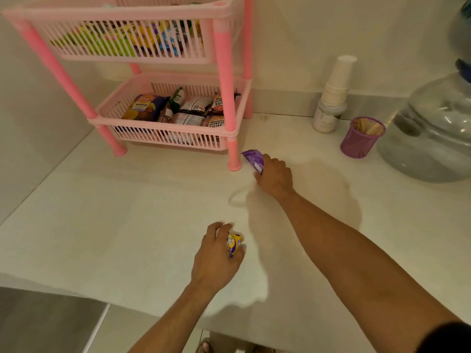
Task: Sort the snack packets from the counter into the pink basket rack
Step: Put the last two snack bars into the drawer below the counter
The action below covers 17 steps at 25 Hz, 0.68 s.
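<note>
In the upper left of the frame stands the pink basket rack (163,118), its legs on the pale counter (102,225). The upper basket (127,47) holds several bright packets seen through its slats, green, yellow and blue among them. The lower basket (168,128) holds a blue and yellow crisp bag (145,108) at its left, a green-topped packet in the middle, and dark packets of salted peanuts (216,110) at its right.

Low in the middle of the frame, the left hand (216,258) rests over the counter with its fingers curled round a small yellow and purple packet (234,245); only the packet's right side shows past the fingers.

Further right and higher, just beside the rack's front right leg (233,154), the right hand (275,175) pinches a purple packet (253,160) between curled fingers and thumb. The packet sticks out to the upper left of the hand, close to the leg; whether it touches the counter cannot be told.

Toward the upper right, by the wall, a stack of white paper cups (336,82) sits upside down on a white jar (325,118). Just right of it stands a purple cup (360,138) full of wooden sticks. At the far right edge is a large clear water bottle (433,133).
</note>
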{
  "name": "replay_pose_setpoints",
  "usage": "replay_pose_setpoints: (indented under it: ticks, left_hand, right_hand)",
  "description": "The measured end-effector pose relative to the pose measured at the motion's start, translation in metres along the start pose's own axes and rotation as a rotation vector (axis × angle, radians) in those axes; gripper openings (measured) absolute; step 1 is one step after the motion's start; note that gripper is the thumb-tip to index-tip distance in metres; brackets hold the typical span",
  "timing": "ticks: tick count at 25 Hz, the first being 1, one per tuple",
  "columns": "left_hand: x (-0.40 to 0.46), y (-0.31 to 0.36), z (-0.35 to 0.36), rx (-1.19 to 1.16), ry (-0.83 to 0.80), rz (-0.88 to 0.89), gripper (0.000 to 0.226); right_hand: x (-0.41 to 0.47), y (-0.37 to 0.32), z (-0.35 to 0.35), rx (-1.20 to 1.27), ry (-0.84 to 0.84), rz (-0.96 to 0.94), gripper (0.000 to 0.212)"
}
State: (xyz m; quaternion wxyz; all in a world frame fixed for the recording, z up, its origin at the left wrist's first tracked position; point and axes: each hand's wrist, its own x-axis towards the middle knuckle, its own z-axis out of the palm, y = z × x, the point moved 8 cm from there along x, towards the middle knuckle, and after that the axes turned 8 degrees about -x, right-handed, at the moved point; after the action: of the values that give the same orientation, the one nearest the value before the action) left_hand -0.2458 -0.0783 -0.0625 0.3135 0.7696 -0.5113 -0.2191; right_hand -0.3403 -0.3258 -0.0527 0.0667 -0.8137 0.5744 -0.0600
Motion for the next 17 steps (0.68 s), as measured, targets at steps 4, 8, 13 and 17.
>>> replay_pose_setpoints:
  ticks: [4,8,13,17]
  left_hand:
    - [0.003,0.007,0.004,0.018,0.024,0.001,0.054]
    - [0.009,0.015,0.013,0.009,-0.008,0.029,0.054]
    - [0.004,0.03,0.026,-0.03,-0.057,0.057,0.053]
    - [-0.01,0.043,0.031,-0.052,-0.101,0.088,0.056]
  right_hand:
    - [-0.019,0.013,-0.004,0.17,0.037,0.087,0.045]
    - [-0.071,0.04,-0.006,0.482,0.071,0.257,0.037]
    - [-0.155,0.085,-0.018,0.652,0.189,0.407,0.034]
    - [-0.22,0.108,-0.027,0.669,0.278,0.483,0.029]
